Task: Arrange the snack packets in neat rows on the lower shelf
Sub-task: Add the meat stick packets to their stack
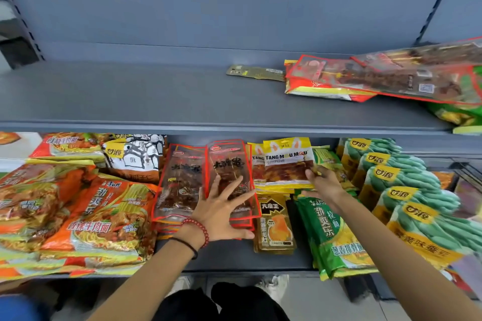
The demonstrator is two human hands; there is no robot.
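On the lower shelf (234, 258), my left hand (221, 208) lies flat with spread fingers on a stack of clear red-edged skewer packets (229, 167). A second stack of the same packets (180, 177) sits just to its left. My right hand (323, 185) pinches the lower right corner of a yellow TANG MOU MOU packet (287, 164), which tops a small pile of the same kind. In front of that pile lies a small gold and black packet (273, 227).
Orange noodle packs (99, 216) fill the lower shelf's left side. Green noodle packs (331, 237) and rows of green-and-yellow bags (407, 190) fill its right. The upper shelf (130, 101) holds red-edged packets (391, 75) and a gold strip (255, 73) at the right.
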